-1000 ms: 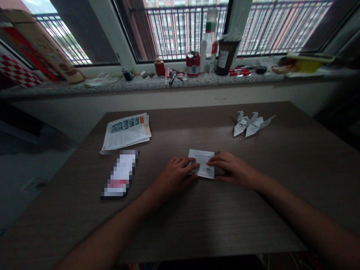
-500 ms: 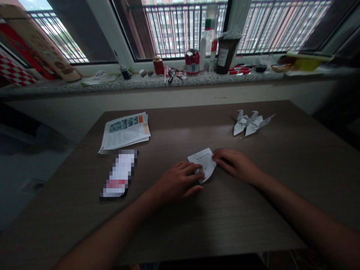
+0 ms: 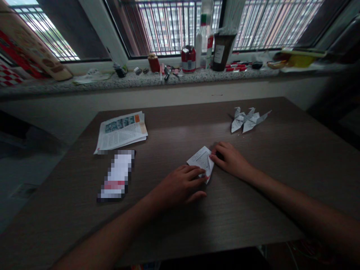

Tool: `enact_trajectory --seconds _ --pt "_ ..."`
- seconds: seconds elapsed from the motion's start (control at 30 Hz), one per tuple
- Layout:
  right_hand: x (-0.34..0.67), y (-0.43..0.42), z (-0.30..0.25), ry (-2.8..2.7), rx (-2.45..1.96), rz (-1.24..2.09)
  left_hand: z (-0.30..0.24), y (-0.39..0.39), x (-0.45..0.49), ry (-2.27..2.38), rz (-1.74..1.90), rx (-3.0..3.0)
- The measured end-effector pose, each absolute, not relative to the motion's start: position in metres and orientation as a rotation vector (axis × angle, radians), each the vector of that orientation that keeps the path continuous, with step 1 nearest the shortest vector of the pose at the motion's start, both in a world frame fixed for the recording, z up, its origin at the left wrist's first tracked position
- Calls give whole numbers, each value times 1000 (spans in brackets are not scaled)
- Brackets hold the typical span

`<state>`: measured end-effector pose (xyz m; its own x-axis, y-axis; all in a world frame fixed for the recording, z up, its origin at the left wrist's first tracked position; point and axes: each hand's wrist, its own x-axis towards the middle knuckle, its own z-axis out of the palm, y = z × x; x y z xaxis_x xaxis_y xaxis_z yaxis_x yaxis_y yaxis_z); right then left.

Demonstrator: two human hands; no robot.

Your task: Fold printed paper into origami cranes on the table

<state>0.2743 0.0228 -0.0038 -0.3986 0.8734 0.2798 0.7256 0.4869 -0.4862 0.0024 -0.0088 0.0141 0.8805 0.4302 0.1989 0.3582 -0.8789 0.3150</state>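
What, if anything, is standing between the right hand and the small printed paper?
Nothing visible: the right hand already has its fingertips at the right edge of the small printed paper. The left hand covers its near side, outside that gap.

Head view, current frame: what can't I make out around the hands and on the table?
All in the head view:
- Lower-left edge of the small paper: covered by the left hand.
- Right hand: whether it pinches or merely touches the paper is too small to tell.
- Phone: screen pixelated.
- Folded printed sheets: text too small to read.
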Motion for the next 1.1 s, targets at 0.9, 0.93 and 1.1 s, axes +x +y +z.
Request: enact_trajectory --seconds 0.9,0.93,1.1 --pt "265 33 -19 -2159 -1423 400 6 -11 5 606 278 2878" --pt "265 34 -19 -2156 -1420 402 6 -11 5 603 278 2886" --pt "266 36 -22 -2162 -1405 384 6 -12 5 604 287 2914"
